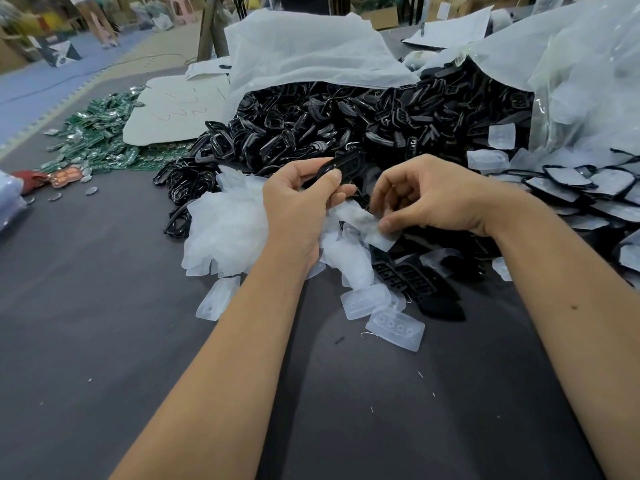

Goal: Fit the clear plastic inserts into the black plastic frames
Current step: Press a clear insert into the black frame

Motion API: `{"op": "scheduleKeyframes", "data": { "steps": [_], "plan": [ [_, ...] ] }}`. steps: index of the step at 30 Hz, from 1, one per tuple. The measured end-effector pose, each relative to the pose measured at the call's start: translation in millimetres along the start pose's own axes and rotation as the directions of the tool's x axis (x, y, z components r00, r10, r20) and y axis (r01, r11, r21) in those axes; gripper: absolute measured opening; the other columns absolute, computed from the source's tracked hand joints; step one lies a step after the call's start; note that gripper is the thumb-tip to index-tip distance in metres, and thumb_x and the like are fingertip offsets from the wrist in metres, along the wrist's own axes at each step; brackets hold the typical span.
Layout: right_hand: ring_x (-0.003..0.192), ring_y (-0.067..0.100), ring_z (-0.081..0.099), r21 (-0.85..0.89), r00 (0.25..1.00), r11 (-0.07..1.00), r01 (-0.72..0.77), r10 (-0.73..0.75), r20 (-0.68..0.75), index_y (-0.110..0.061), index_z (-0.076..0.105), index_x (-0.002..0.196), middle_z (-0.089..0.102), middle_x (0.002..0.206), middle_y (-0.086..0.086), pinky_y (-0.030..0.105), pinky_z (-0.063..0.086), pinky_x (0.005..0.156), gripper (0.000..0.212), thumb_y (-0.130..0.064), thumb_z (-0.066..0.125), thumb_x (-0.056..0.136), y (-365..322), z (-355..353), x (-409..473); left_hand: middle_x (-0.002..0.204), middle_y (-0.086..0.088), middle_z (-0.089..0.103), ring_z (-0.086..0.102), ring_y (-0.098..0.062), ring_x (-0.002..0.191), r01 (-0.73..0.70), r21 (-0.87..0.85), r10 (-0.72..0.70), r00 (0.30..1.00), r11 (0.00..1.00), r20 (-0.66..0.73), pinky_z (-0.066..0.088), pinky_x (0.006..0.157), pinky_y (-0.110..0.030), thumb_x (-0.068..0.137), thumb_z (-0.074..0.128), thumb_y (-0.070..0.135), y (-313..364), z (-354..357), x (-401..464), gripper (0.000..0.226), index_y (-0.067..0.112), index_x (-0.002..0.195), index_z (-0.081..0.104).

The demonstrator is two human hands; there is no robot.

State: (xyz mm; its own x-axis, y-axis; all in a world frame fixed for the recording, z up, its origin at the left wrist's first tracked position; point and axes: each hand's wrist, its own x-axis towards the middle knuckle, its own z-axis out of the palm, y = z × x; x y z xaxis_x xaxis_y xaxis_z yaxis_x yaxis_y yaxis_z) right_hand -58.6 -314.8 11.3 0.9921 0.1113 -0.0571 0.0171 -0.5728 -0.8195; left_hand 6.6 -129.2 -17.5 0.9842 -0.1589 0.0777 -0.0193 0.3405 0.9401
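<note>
1. Many green circuit boards (93, 140) lay far to the left on the dark table (104, 306), beside a white card (173, 112).
2. Next came a soft heap of clear inserts (225, 226), with a big pile of black frames (311, 126) spilling from a white bag (311, 53) behind it.
3. One black frame (343, 166) was pinched in the left hand (301, 199), thumb on its front and fingers curled behind it. It stuck up past the fingertips.
4. One clear insert (367, 225) was pinched by the thumb and fingers of the right hand (426, 199). It hung just below that hand and sat lower than the frame, close but not touching it.
5. The insert looked thin and bendy, so it could fold or slip if pushed in crooked. It could also go in the wrong way round, and then it would probably not sit flat.
6. Finished pieces (581, 192) lay stacked far to the right.
</note>
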Motion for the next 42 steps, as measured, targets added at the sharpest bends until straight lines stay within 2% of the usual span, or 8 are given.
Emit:
{"op": "scheduleKeyframes", "data": {
  "steps": [3,6,14,19,22,30,37,42],
  "plan": [
    [0.068,0.010,0.062,0.215,0.994,0.976,0.039,-0.015,-0.112,-0.019,0.079,0.084,0.072,0.076,0.004,0.020,0.049,0.053,0.012,-0.011,0.087,0.081,7,0,0,0.073,-0.004,0.069,0.075,-0.021,0.066,-0.012,0.013,0.012,1.000,1.000,-0.014,0.057,0.060,-0.025,0.090,0.072,-0.008,-2,0,0,0.015,0.006,0.094,0.070],
    [0.065,0.009,0.062,0.405,0.987,0.908,0.112,-0.056,-0.148,-0.018,0.078,0.082,0.068,0.074,0.003,0.020,0.050,0.052,0.007,-0.017,0.084,0.080,7,4,3,0.079,-0.008,0.068,0.075,-0.021,0.064,-0.065,0.101,0.067,0.998,0.993,-0.015,0.057,0.061,-0.027,0.089,0.071,-0.007,-3,-1,1,0.015,0.007,0.093,0.068],
    [0.062,0.011,0.061,0.546,0.959,0.806,0.228,-0.089,-0.269,-0.007,0.068,0.087,0.063,0.068,0.001,0.024,0.057,0.060,0.009,0.000,0.072,0.090,3,19,11,0.071,0.002,0.069,0.067,-0.011,0.054,-0.114,0.183,0.117,0.993,0.976,-0.007,0.055,0.055,-0.022,0.087,0.071,-0.010,-6,-1,4,0.016,0.006,0.088,0.068],
    [0.061,0.014,0.063,0.403,0.832,0.835,0.374,-0.110,-0.544,-0.011,0.070,0.087,0.070,0.070,0.000,0.024,0.053,0.059,0.014,-0.003,0.082,0.086,4,22,16,0.090,-0.014,0.071,0.077,-0.024,0.067,-0.104,0.198,0.095,0.994,0.975,0.052,0.056,0.059,-0.023,0.089,0.070,-0.009,-5,-1,2,0.015,0.005,0.094,0.068],
    [0.067,0.014,0.067,0.275,0.773,0.890,0.363,-0.123,-0.623,-0.012,0.073,0.087,0.075,0.077,0.002,0.025,0.055,0.064,0.016,-0.009,0.088,0.082,6,25,20,0.090,-0.012,0.073,0.076,-0.026,0.068,-0.116,0.214,0.095,0.990,0.970,0.105,0.057,0.061,-0.025,0.088,0.070,-0.009,-5,-1,0,0.018,0.007,0.096,0.070],
    [0.069,0.014,0.073,0.014,0.691,0.971,0.240,-0.161,-0.704,-0.015,0.075,0.083,0.075,0.077,-0.003,0.027,0.060,0.068,0.018,-0.018,0.092,0.077,5,27,22,0.091,-0.010,0.077,0.076,-0.023,0.070,-0.134,0.208,0.101,0.981,0.969,0.164,0.058,0.066,-0.024,0.091,0.071,-0.008,-5,-3,1,0.022,0.008,0.104,0.077],
    [0.068,0.011,0.071,-0.053,0.651,0.975,0.217,-0.185,-0.737,-0.014,0.076,0.082,0.074,0.076,-0.005,0.027,0.060,0.068,0.018,-0.021,0.092,0.078,1,30,22,0.091,-0.015,0.065,0.072,-0.021,0.073,-0.080,0.149,0.055,0.985,0.986,0.164,0.063,0.077,-0.036,0.100,0.057,-0.007,-7,-3,5,0.021,-0.001,0.108,0.076],
    [0.070,0.012,0.073,-0.017,0.647,0.972,0.236,-0.170,-0.744,-0.014,0.076,0.084,0.075,0.078,-0.004,0.034,0.063,0.070,0.020,-0.022,0.093,0.078,0,31,22,0.091,-0.010,0.075,0.073,-0.025,0.068,-0.039,0.101,0.023,0.988,0.994,0.156,0.063,0.069,-0.031,0.105,0.052,0.002,-5,-2,5,0.026,0.001,0.103,0.078]
  ]
}}
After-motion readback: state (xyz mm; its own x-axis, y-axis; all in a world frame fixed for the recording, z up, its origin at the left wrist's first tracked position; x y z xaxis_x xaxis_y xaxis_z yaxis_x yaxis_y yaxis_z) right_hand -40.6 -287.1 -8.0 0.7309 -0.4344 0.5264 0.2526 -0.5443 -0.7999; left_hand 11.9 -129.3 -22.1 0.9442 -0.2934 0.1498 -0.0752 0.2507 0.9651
